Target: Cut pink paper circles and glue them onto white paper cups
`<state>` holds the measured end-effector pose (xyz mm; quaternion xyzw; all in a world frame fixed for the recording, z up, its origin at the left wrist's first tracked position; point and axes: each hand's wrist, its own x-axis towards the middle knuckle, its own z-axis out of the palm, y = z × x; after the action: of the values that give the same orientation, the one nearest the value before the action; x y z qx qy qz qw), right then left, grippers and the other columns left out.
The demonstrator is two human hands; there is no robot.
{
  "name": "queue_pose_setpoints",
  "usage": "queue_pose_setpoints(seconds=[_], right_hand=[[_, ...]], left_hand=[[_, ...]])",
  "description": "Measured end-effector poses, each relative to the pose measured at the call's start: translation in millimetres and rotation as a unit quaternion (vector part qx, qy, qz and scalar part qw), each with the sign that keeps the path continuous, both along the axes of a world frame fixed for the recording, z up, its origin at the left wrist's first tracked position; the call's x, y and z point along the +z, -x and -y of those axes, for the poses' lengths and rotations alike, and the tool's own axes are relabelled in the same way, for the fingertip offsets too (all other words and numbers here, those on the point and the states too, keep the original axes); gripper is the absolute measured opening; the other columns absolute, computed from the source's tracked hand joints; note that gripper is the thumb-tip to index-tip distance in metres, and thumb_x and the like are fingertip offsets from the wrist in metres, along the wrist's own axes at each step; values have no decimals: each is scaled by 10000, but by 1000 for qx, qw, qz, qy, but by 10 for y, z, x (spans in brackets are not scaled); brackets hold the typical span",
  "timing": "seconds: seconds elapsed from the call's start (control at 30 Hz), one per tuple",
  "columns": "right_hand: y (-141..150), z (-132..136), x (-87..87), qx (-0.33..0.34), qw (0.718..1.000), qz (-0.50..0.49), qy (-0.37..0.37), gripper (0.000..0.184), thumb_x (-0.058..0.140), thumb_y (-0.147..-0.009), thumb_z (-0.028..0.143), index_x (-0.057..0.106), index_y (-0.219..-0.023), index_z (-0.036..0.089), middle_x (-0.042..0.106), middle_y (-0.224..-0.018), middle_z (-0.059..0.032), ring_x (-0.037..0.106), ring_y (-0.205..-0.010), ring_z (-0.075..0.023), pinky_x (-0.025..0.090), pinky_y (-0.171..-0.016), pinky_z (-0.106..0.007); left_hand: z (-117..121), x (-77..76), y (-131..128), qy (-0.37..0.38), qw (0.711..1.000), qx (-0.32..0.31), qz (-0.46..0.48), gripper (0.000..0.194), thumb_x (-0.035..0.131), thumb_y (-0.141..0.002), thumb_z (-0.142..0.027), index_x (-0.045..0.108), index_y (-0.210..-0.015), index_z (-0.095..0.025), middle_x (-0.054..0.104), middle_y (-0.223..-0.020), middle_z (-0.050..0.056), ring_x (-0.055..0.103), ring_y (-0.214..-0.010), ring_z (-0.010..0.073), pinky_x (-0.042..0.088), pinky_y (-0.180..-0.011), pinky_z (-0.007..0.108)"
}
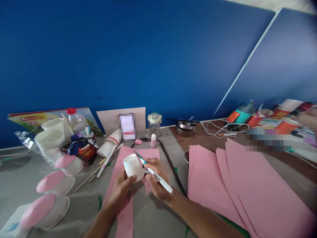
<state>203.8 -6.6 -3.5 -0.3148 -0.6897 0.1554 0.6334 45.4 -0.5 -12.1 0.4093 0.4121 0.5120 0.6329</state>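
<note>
My left hand is closed round a small white paper cup, tilted with its side towards me. Pale blue marks show near the cup's upper left edge. In my right hand is a white marker pen with teal near its front end, held slantwise beside the cup. A dark pointed tip stretches past the pen's front over the cup's top edge; whether it belongs to the pen or to another tool, I cannot tell. Beneath both hands lies a cut sheet of pink paper.
Several pink-topped paper cups line the left side, near stacked white cups and a bottle. A phone, glue stick and glass jar stand ahead. Pink sheets lie right; another person's hand shows far right.
</note>
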Motion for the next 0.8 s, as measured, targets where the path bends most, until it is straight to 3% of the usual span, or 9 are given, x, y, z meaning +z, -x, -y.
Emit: queue_pose_setpoints(seconds=[0.13, 0.3, 0.53, 0.67, 0.8], right_hand=[[25, 1, 3, 18, 999, -18, 29, 269, 417, -953, 345, 591, -1119, 225, 631, -941, -65, 618, -881, -185, 535, -774, -329], [80, 13, -103, -12, 998, -22, 59, 344, 361, -975, 400, 534, -1204, 210, 648, -1001, -75, 629, -931, -186, 535, -836, -324], [111, 108, -106, 7, 989, 124, -76, 397, 396, -957, 333, 416, -1328, 194, 630, -1125, -134, 571, -1129, -247, 498, -962, -428], [136, 129, -65, 35, 979, 172, -103, 396, 403, -946, 316, 397, -1329, 214, 649, -1068, -120, 594, -1087, -237, 454, -1019, -455], [127, 111, -42, 36, 981, 160, -101, 371, 382, -953, 314, 413, -1312, 224, 643, -1037, -113, 600, -1053, -231, 469, -997, -448]], left_hand=[[-5, -35, 15, -2, 1000, -6, -6, 519, 751, -659, -353, 618, -1120, -154, 680, -1027, 110, 620, -966, 282, 482, -818, 350], [5, -14, 30, 19, 1000, -7, -7, 569, 769, -610, -350, 620, -1124, -157, 678, -1069, 119, 617, -983, 302, 495, -800, 360], [6, 27, 72, 31, 998, -10, 53, 335, 715, -672, -335, 673, -961, -170, 698, -970, 110, 626, -979, 312, 494, -838, 399], [2, -7, 58, 13, 1000, -7, 0, 396, 763, -633, -348, 666, -976, -176, 695, -958, 98, 621, -974, 304, 493, -839, 379], [-10, 15, 15, -28, 997, 21, -61, 419, 774, -622, -379, 663, -967, -169, 687, -954, 98, 621, -918, 289, 491, -812, 361]])
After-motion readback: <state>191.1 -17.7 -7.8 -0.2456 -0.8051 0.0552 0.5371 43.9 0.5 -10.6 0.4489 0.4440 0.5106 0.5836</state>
